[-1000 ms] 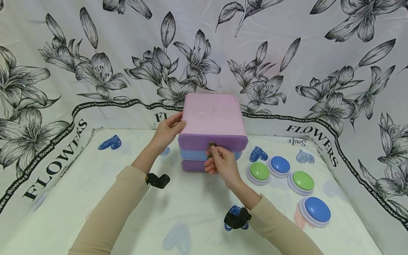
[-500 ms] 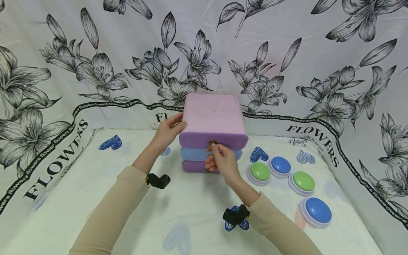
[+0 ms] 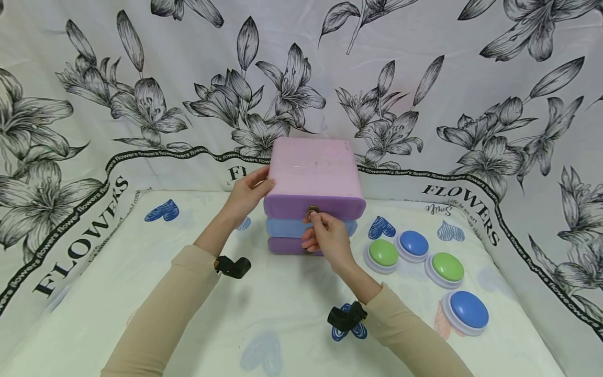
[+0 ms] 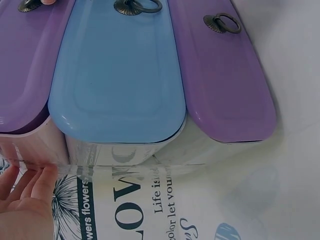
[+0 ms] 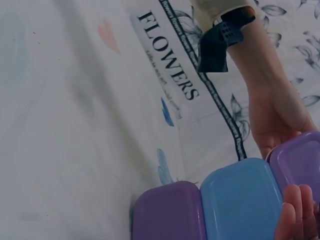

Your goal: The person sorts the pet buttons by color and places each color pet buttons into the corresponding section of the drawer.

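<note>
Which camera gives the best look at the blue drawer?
The left wrist view: the blue drawer fills much of it, ring handle included. The head view shows only a strip, partly behind the right hand. The right wrist view cuts its front off at the bottom edge, showing no handle.

Arms: two, of one person, in long beige sleeves, extended forward and converging from the lower edge of the head view. Left arm (image 3: 160,309): slanted inward; cuff ends short of the left wrist (image 3: 224,220), which is bare. Left hand (image 3: 248,192): farther forward of the pair; fingers extended, slightly bent, thumb apart on the near side; in the left wrist view, fingers side by side, nearly straight. Right arm (image 3: 416,330): slanted inward; right wrist (image 3: 349,266) bare. Right hand (image 3: 330,238): thumb and index finger in a pinch, remaining fingers loosely curled beneath; in the right wrist view, fingers partly cropped
</note>
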### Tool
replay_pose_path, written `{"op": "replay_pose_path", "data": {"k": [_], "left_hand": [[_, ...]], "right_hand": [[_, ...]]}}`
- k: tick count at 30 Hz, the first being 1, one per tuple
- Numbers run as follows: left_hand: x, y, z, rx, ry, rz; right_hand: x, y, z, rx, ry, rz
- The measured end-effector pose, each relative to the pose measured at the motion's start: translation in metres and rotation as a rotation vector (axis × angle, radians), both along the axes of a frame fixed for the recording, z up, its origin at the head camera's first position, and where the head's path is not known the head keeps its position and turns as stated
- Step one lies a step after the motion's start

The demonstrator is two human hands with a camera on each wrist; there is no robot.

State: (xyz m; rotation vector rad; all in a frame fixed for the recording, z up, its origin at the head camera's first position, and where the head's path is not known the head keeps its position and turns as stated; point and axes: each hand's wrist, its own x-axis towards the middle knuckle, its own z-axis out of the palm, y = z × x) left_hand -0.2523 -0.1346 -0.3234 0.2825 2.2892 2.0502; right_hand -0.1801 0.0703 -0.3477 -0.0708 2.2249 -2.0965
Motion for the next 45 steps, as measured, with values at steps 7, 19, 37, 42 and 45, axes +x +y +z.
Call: {"op": "replay_pose_path", "data": {"k": [7, 19, 37, 42, 45], "left_hand": [[-0.008, -0.002, -0.012, -0.007, 0.025, 0.011], [-0.008, -0.001, -0.011, -0.012, 0.032, 0.013], [-0.009, -0.002, -0.013, -0.003, 0.020, 0.016], [-0.010, -0.002, -0.013, -0.015, 0.016, 0.016], [-0.010, -0.002, -0.013, -0.010, 0.018, 0.019]], "right_hand": [[-0.011, 0.004, -0.021, 0.012, -0.003, 0.000], [-0.002, 0.013, -0.040, 0.058, 0.040, -0.014], [0.000, 0.020, -0.078, 0.193, 0.035, -0.147], [-0.001, 0.015, -0.081, 0.181, 0.014, -0.144], [-0.002, 0.012, -0.080, 0.154, 0.004, -0.134]]}}
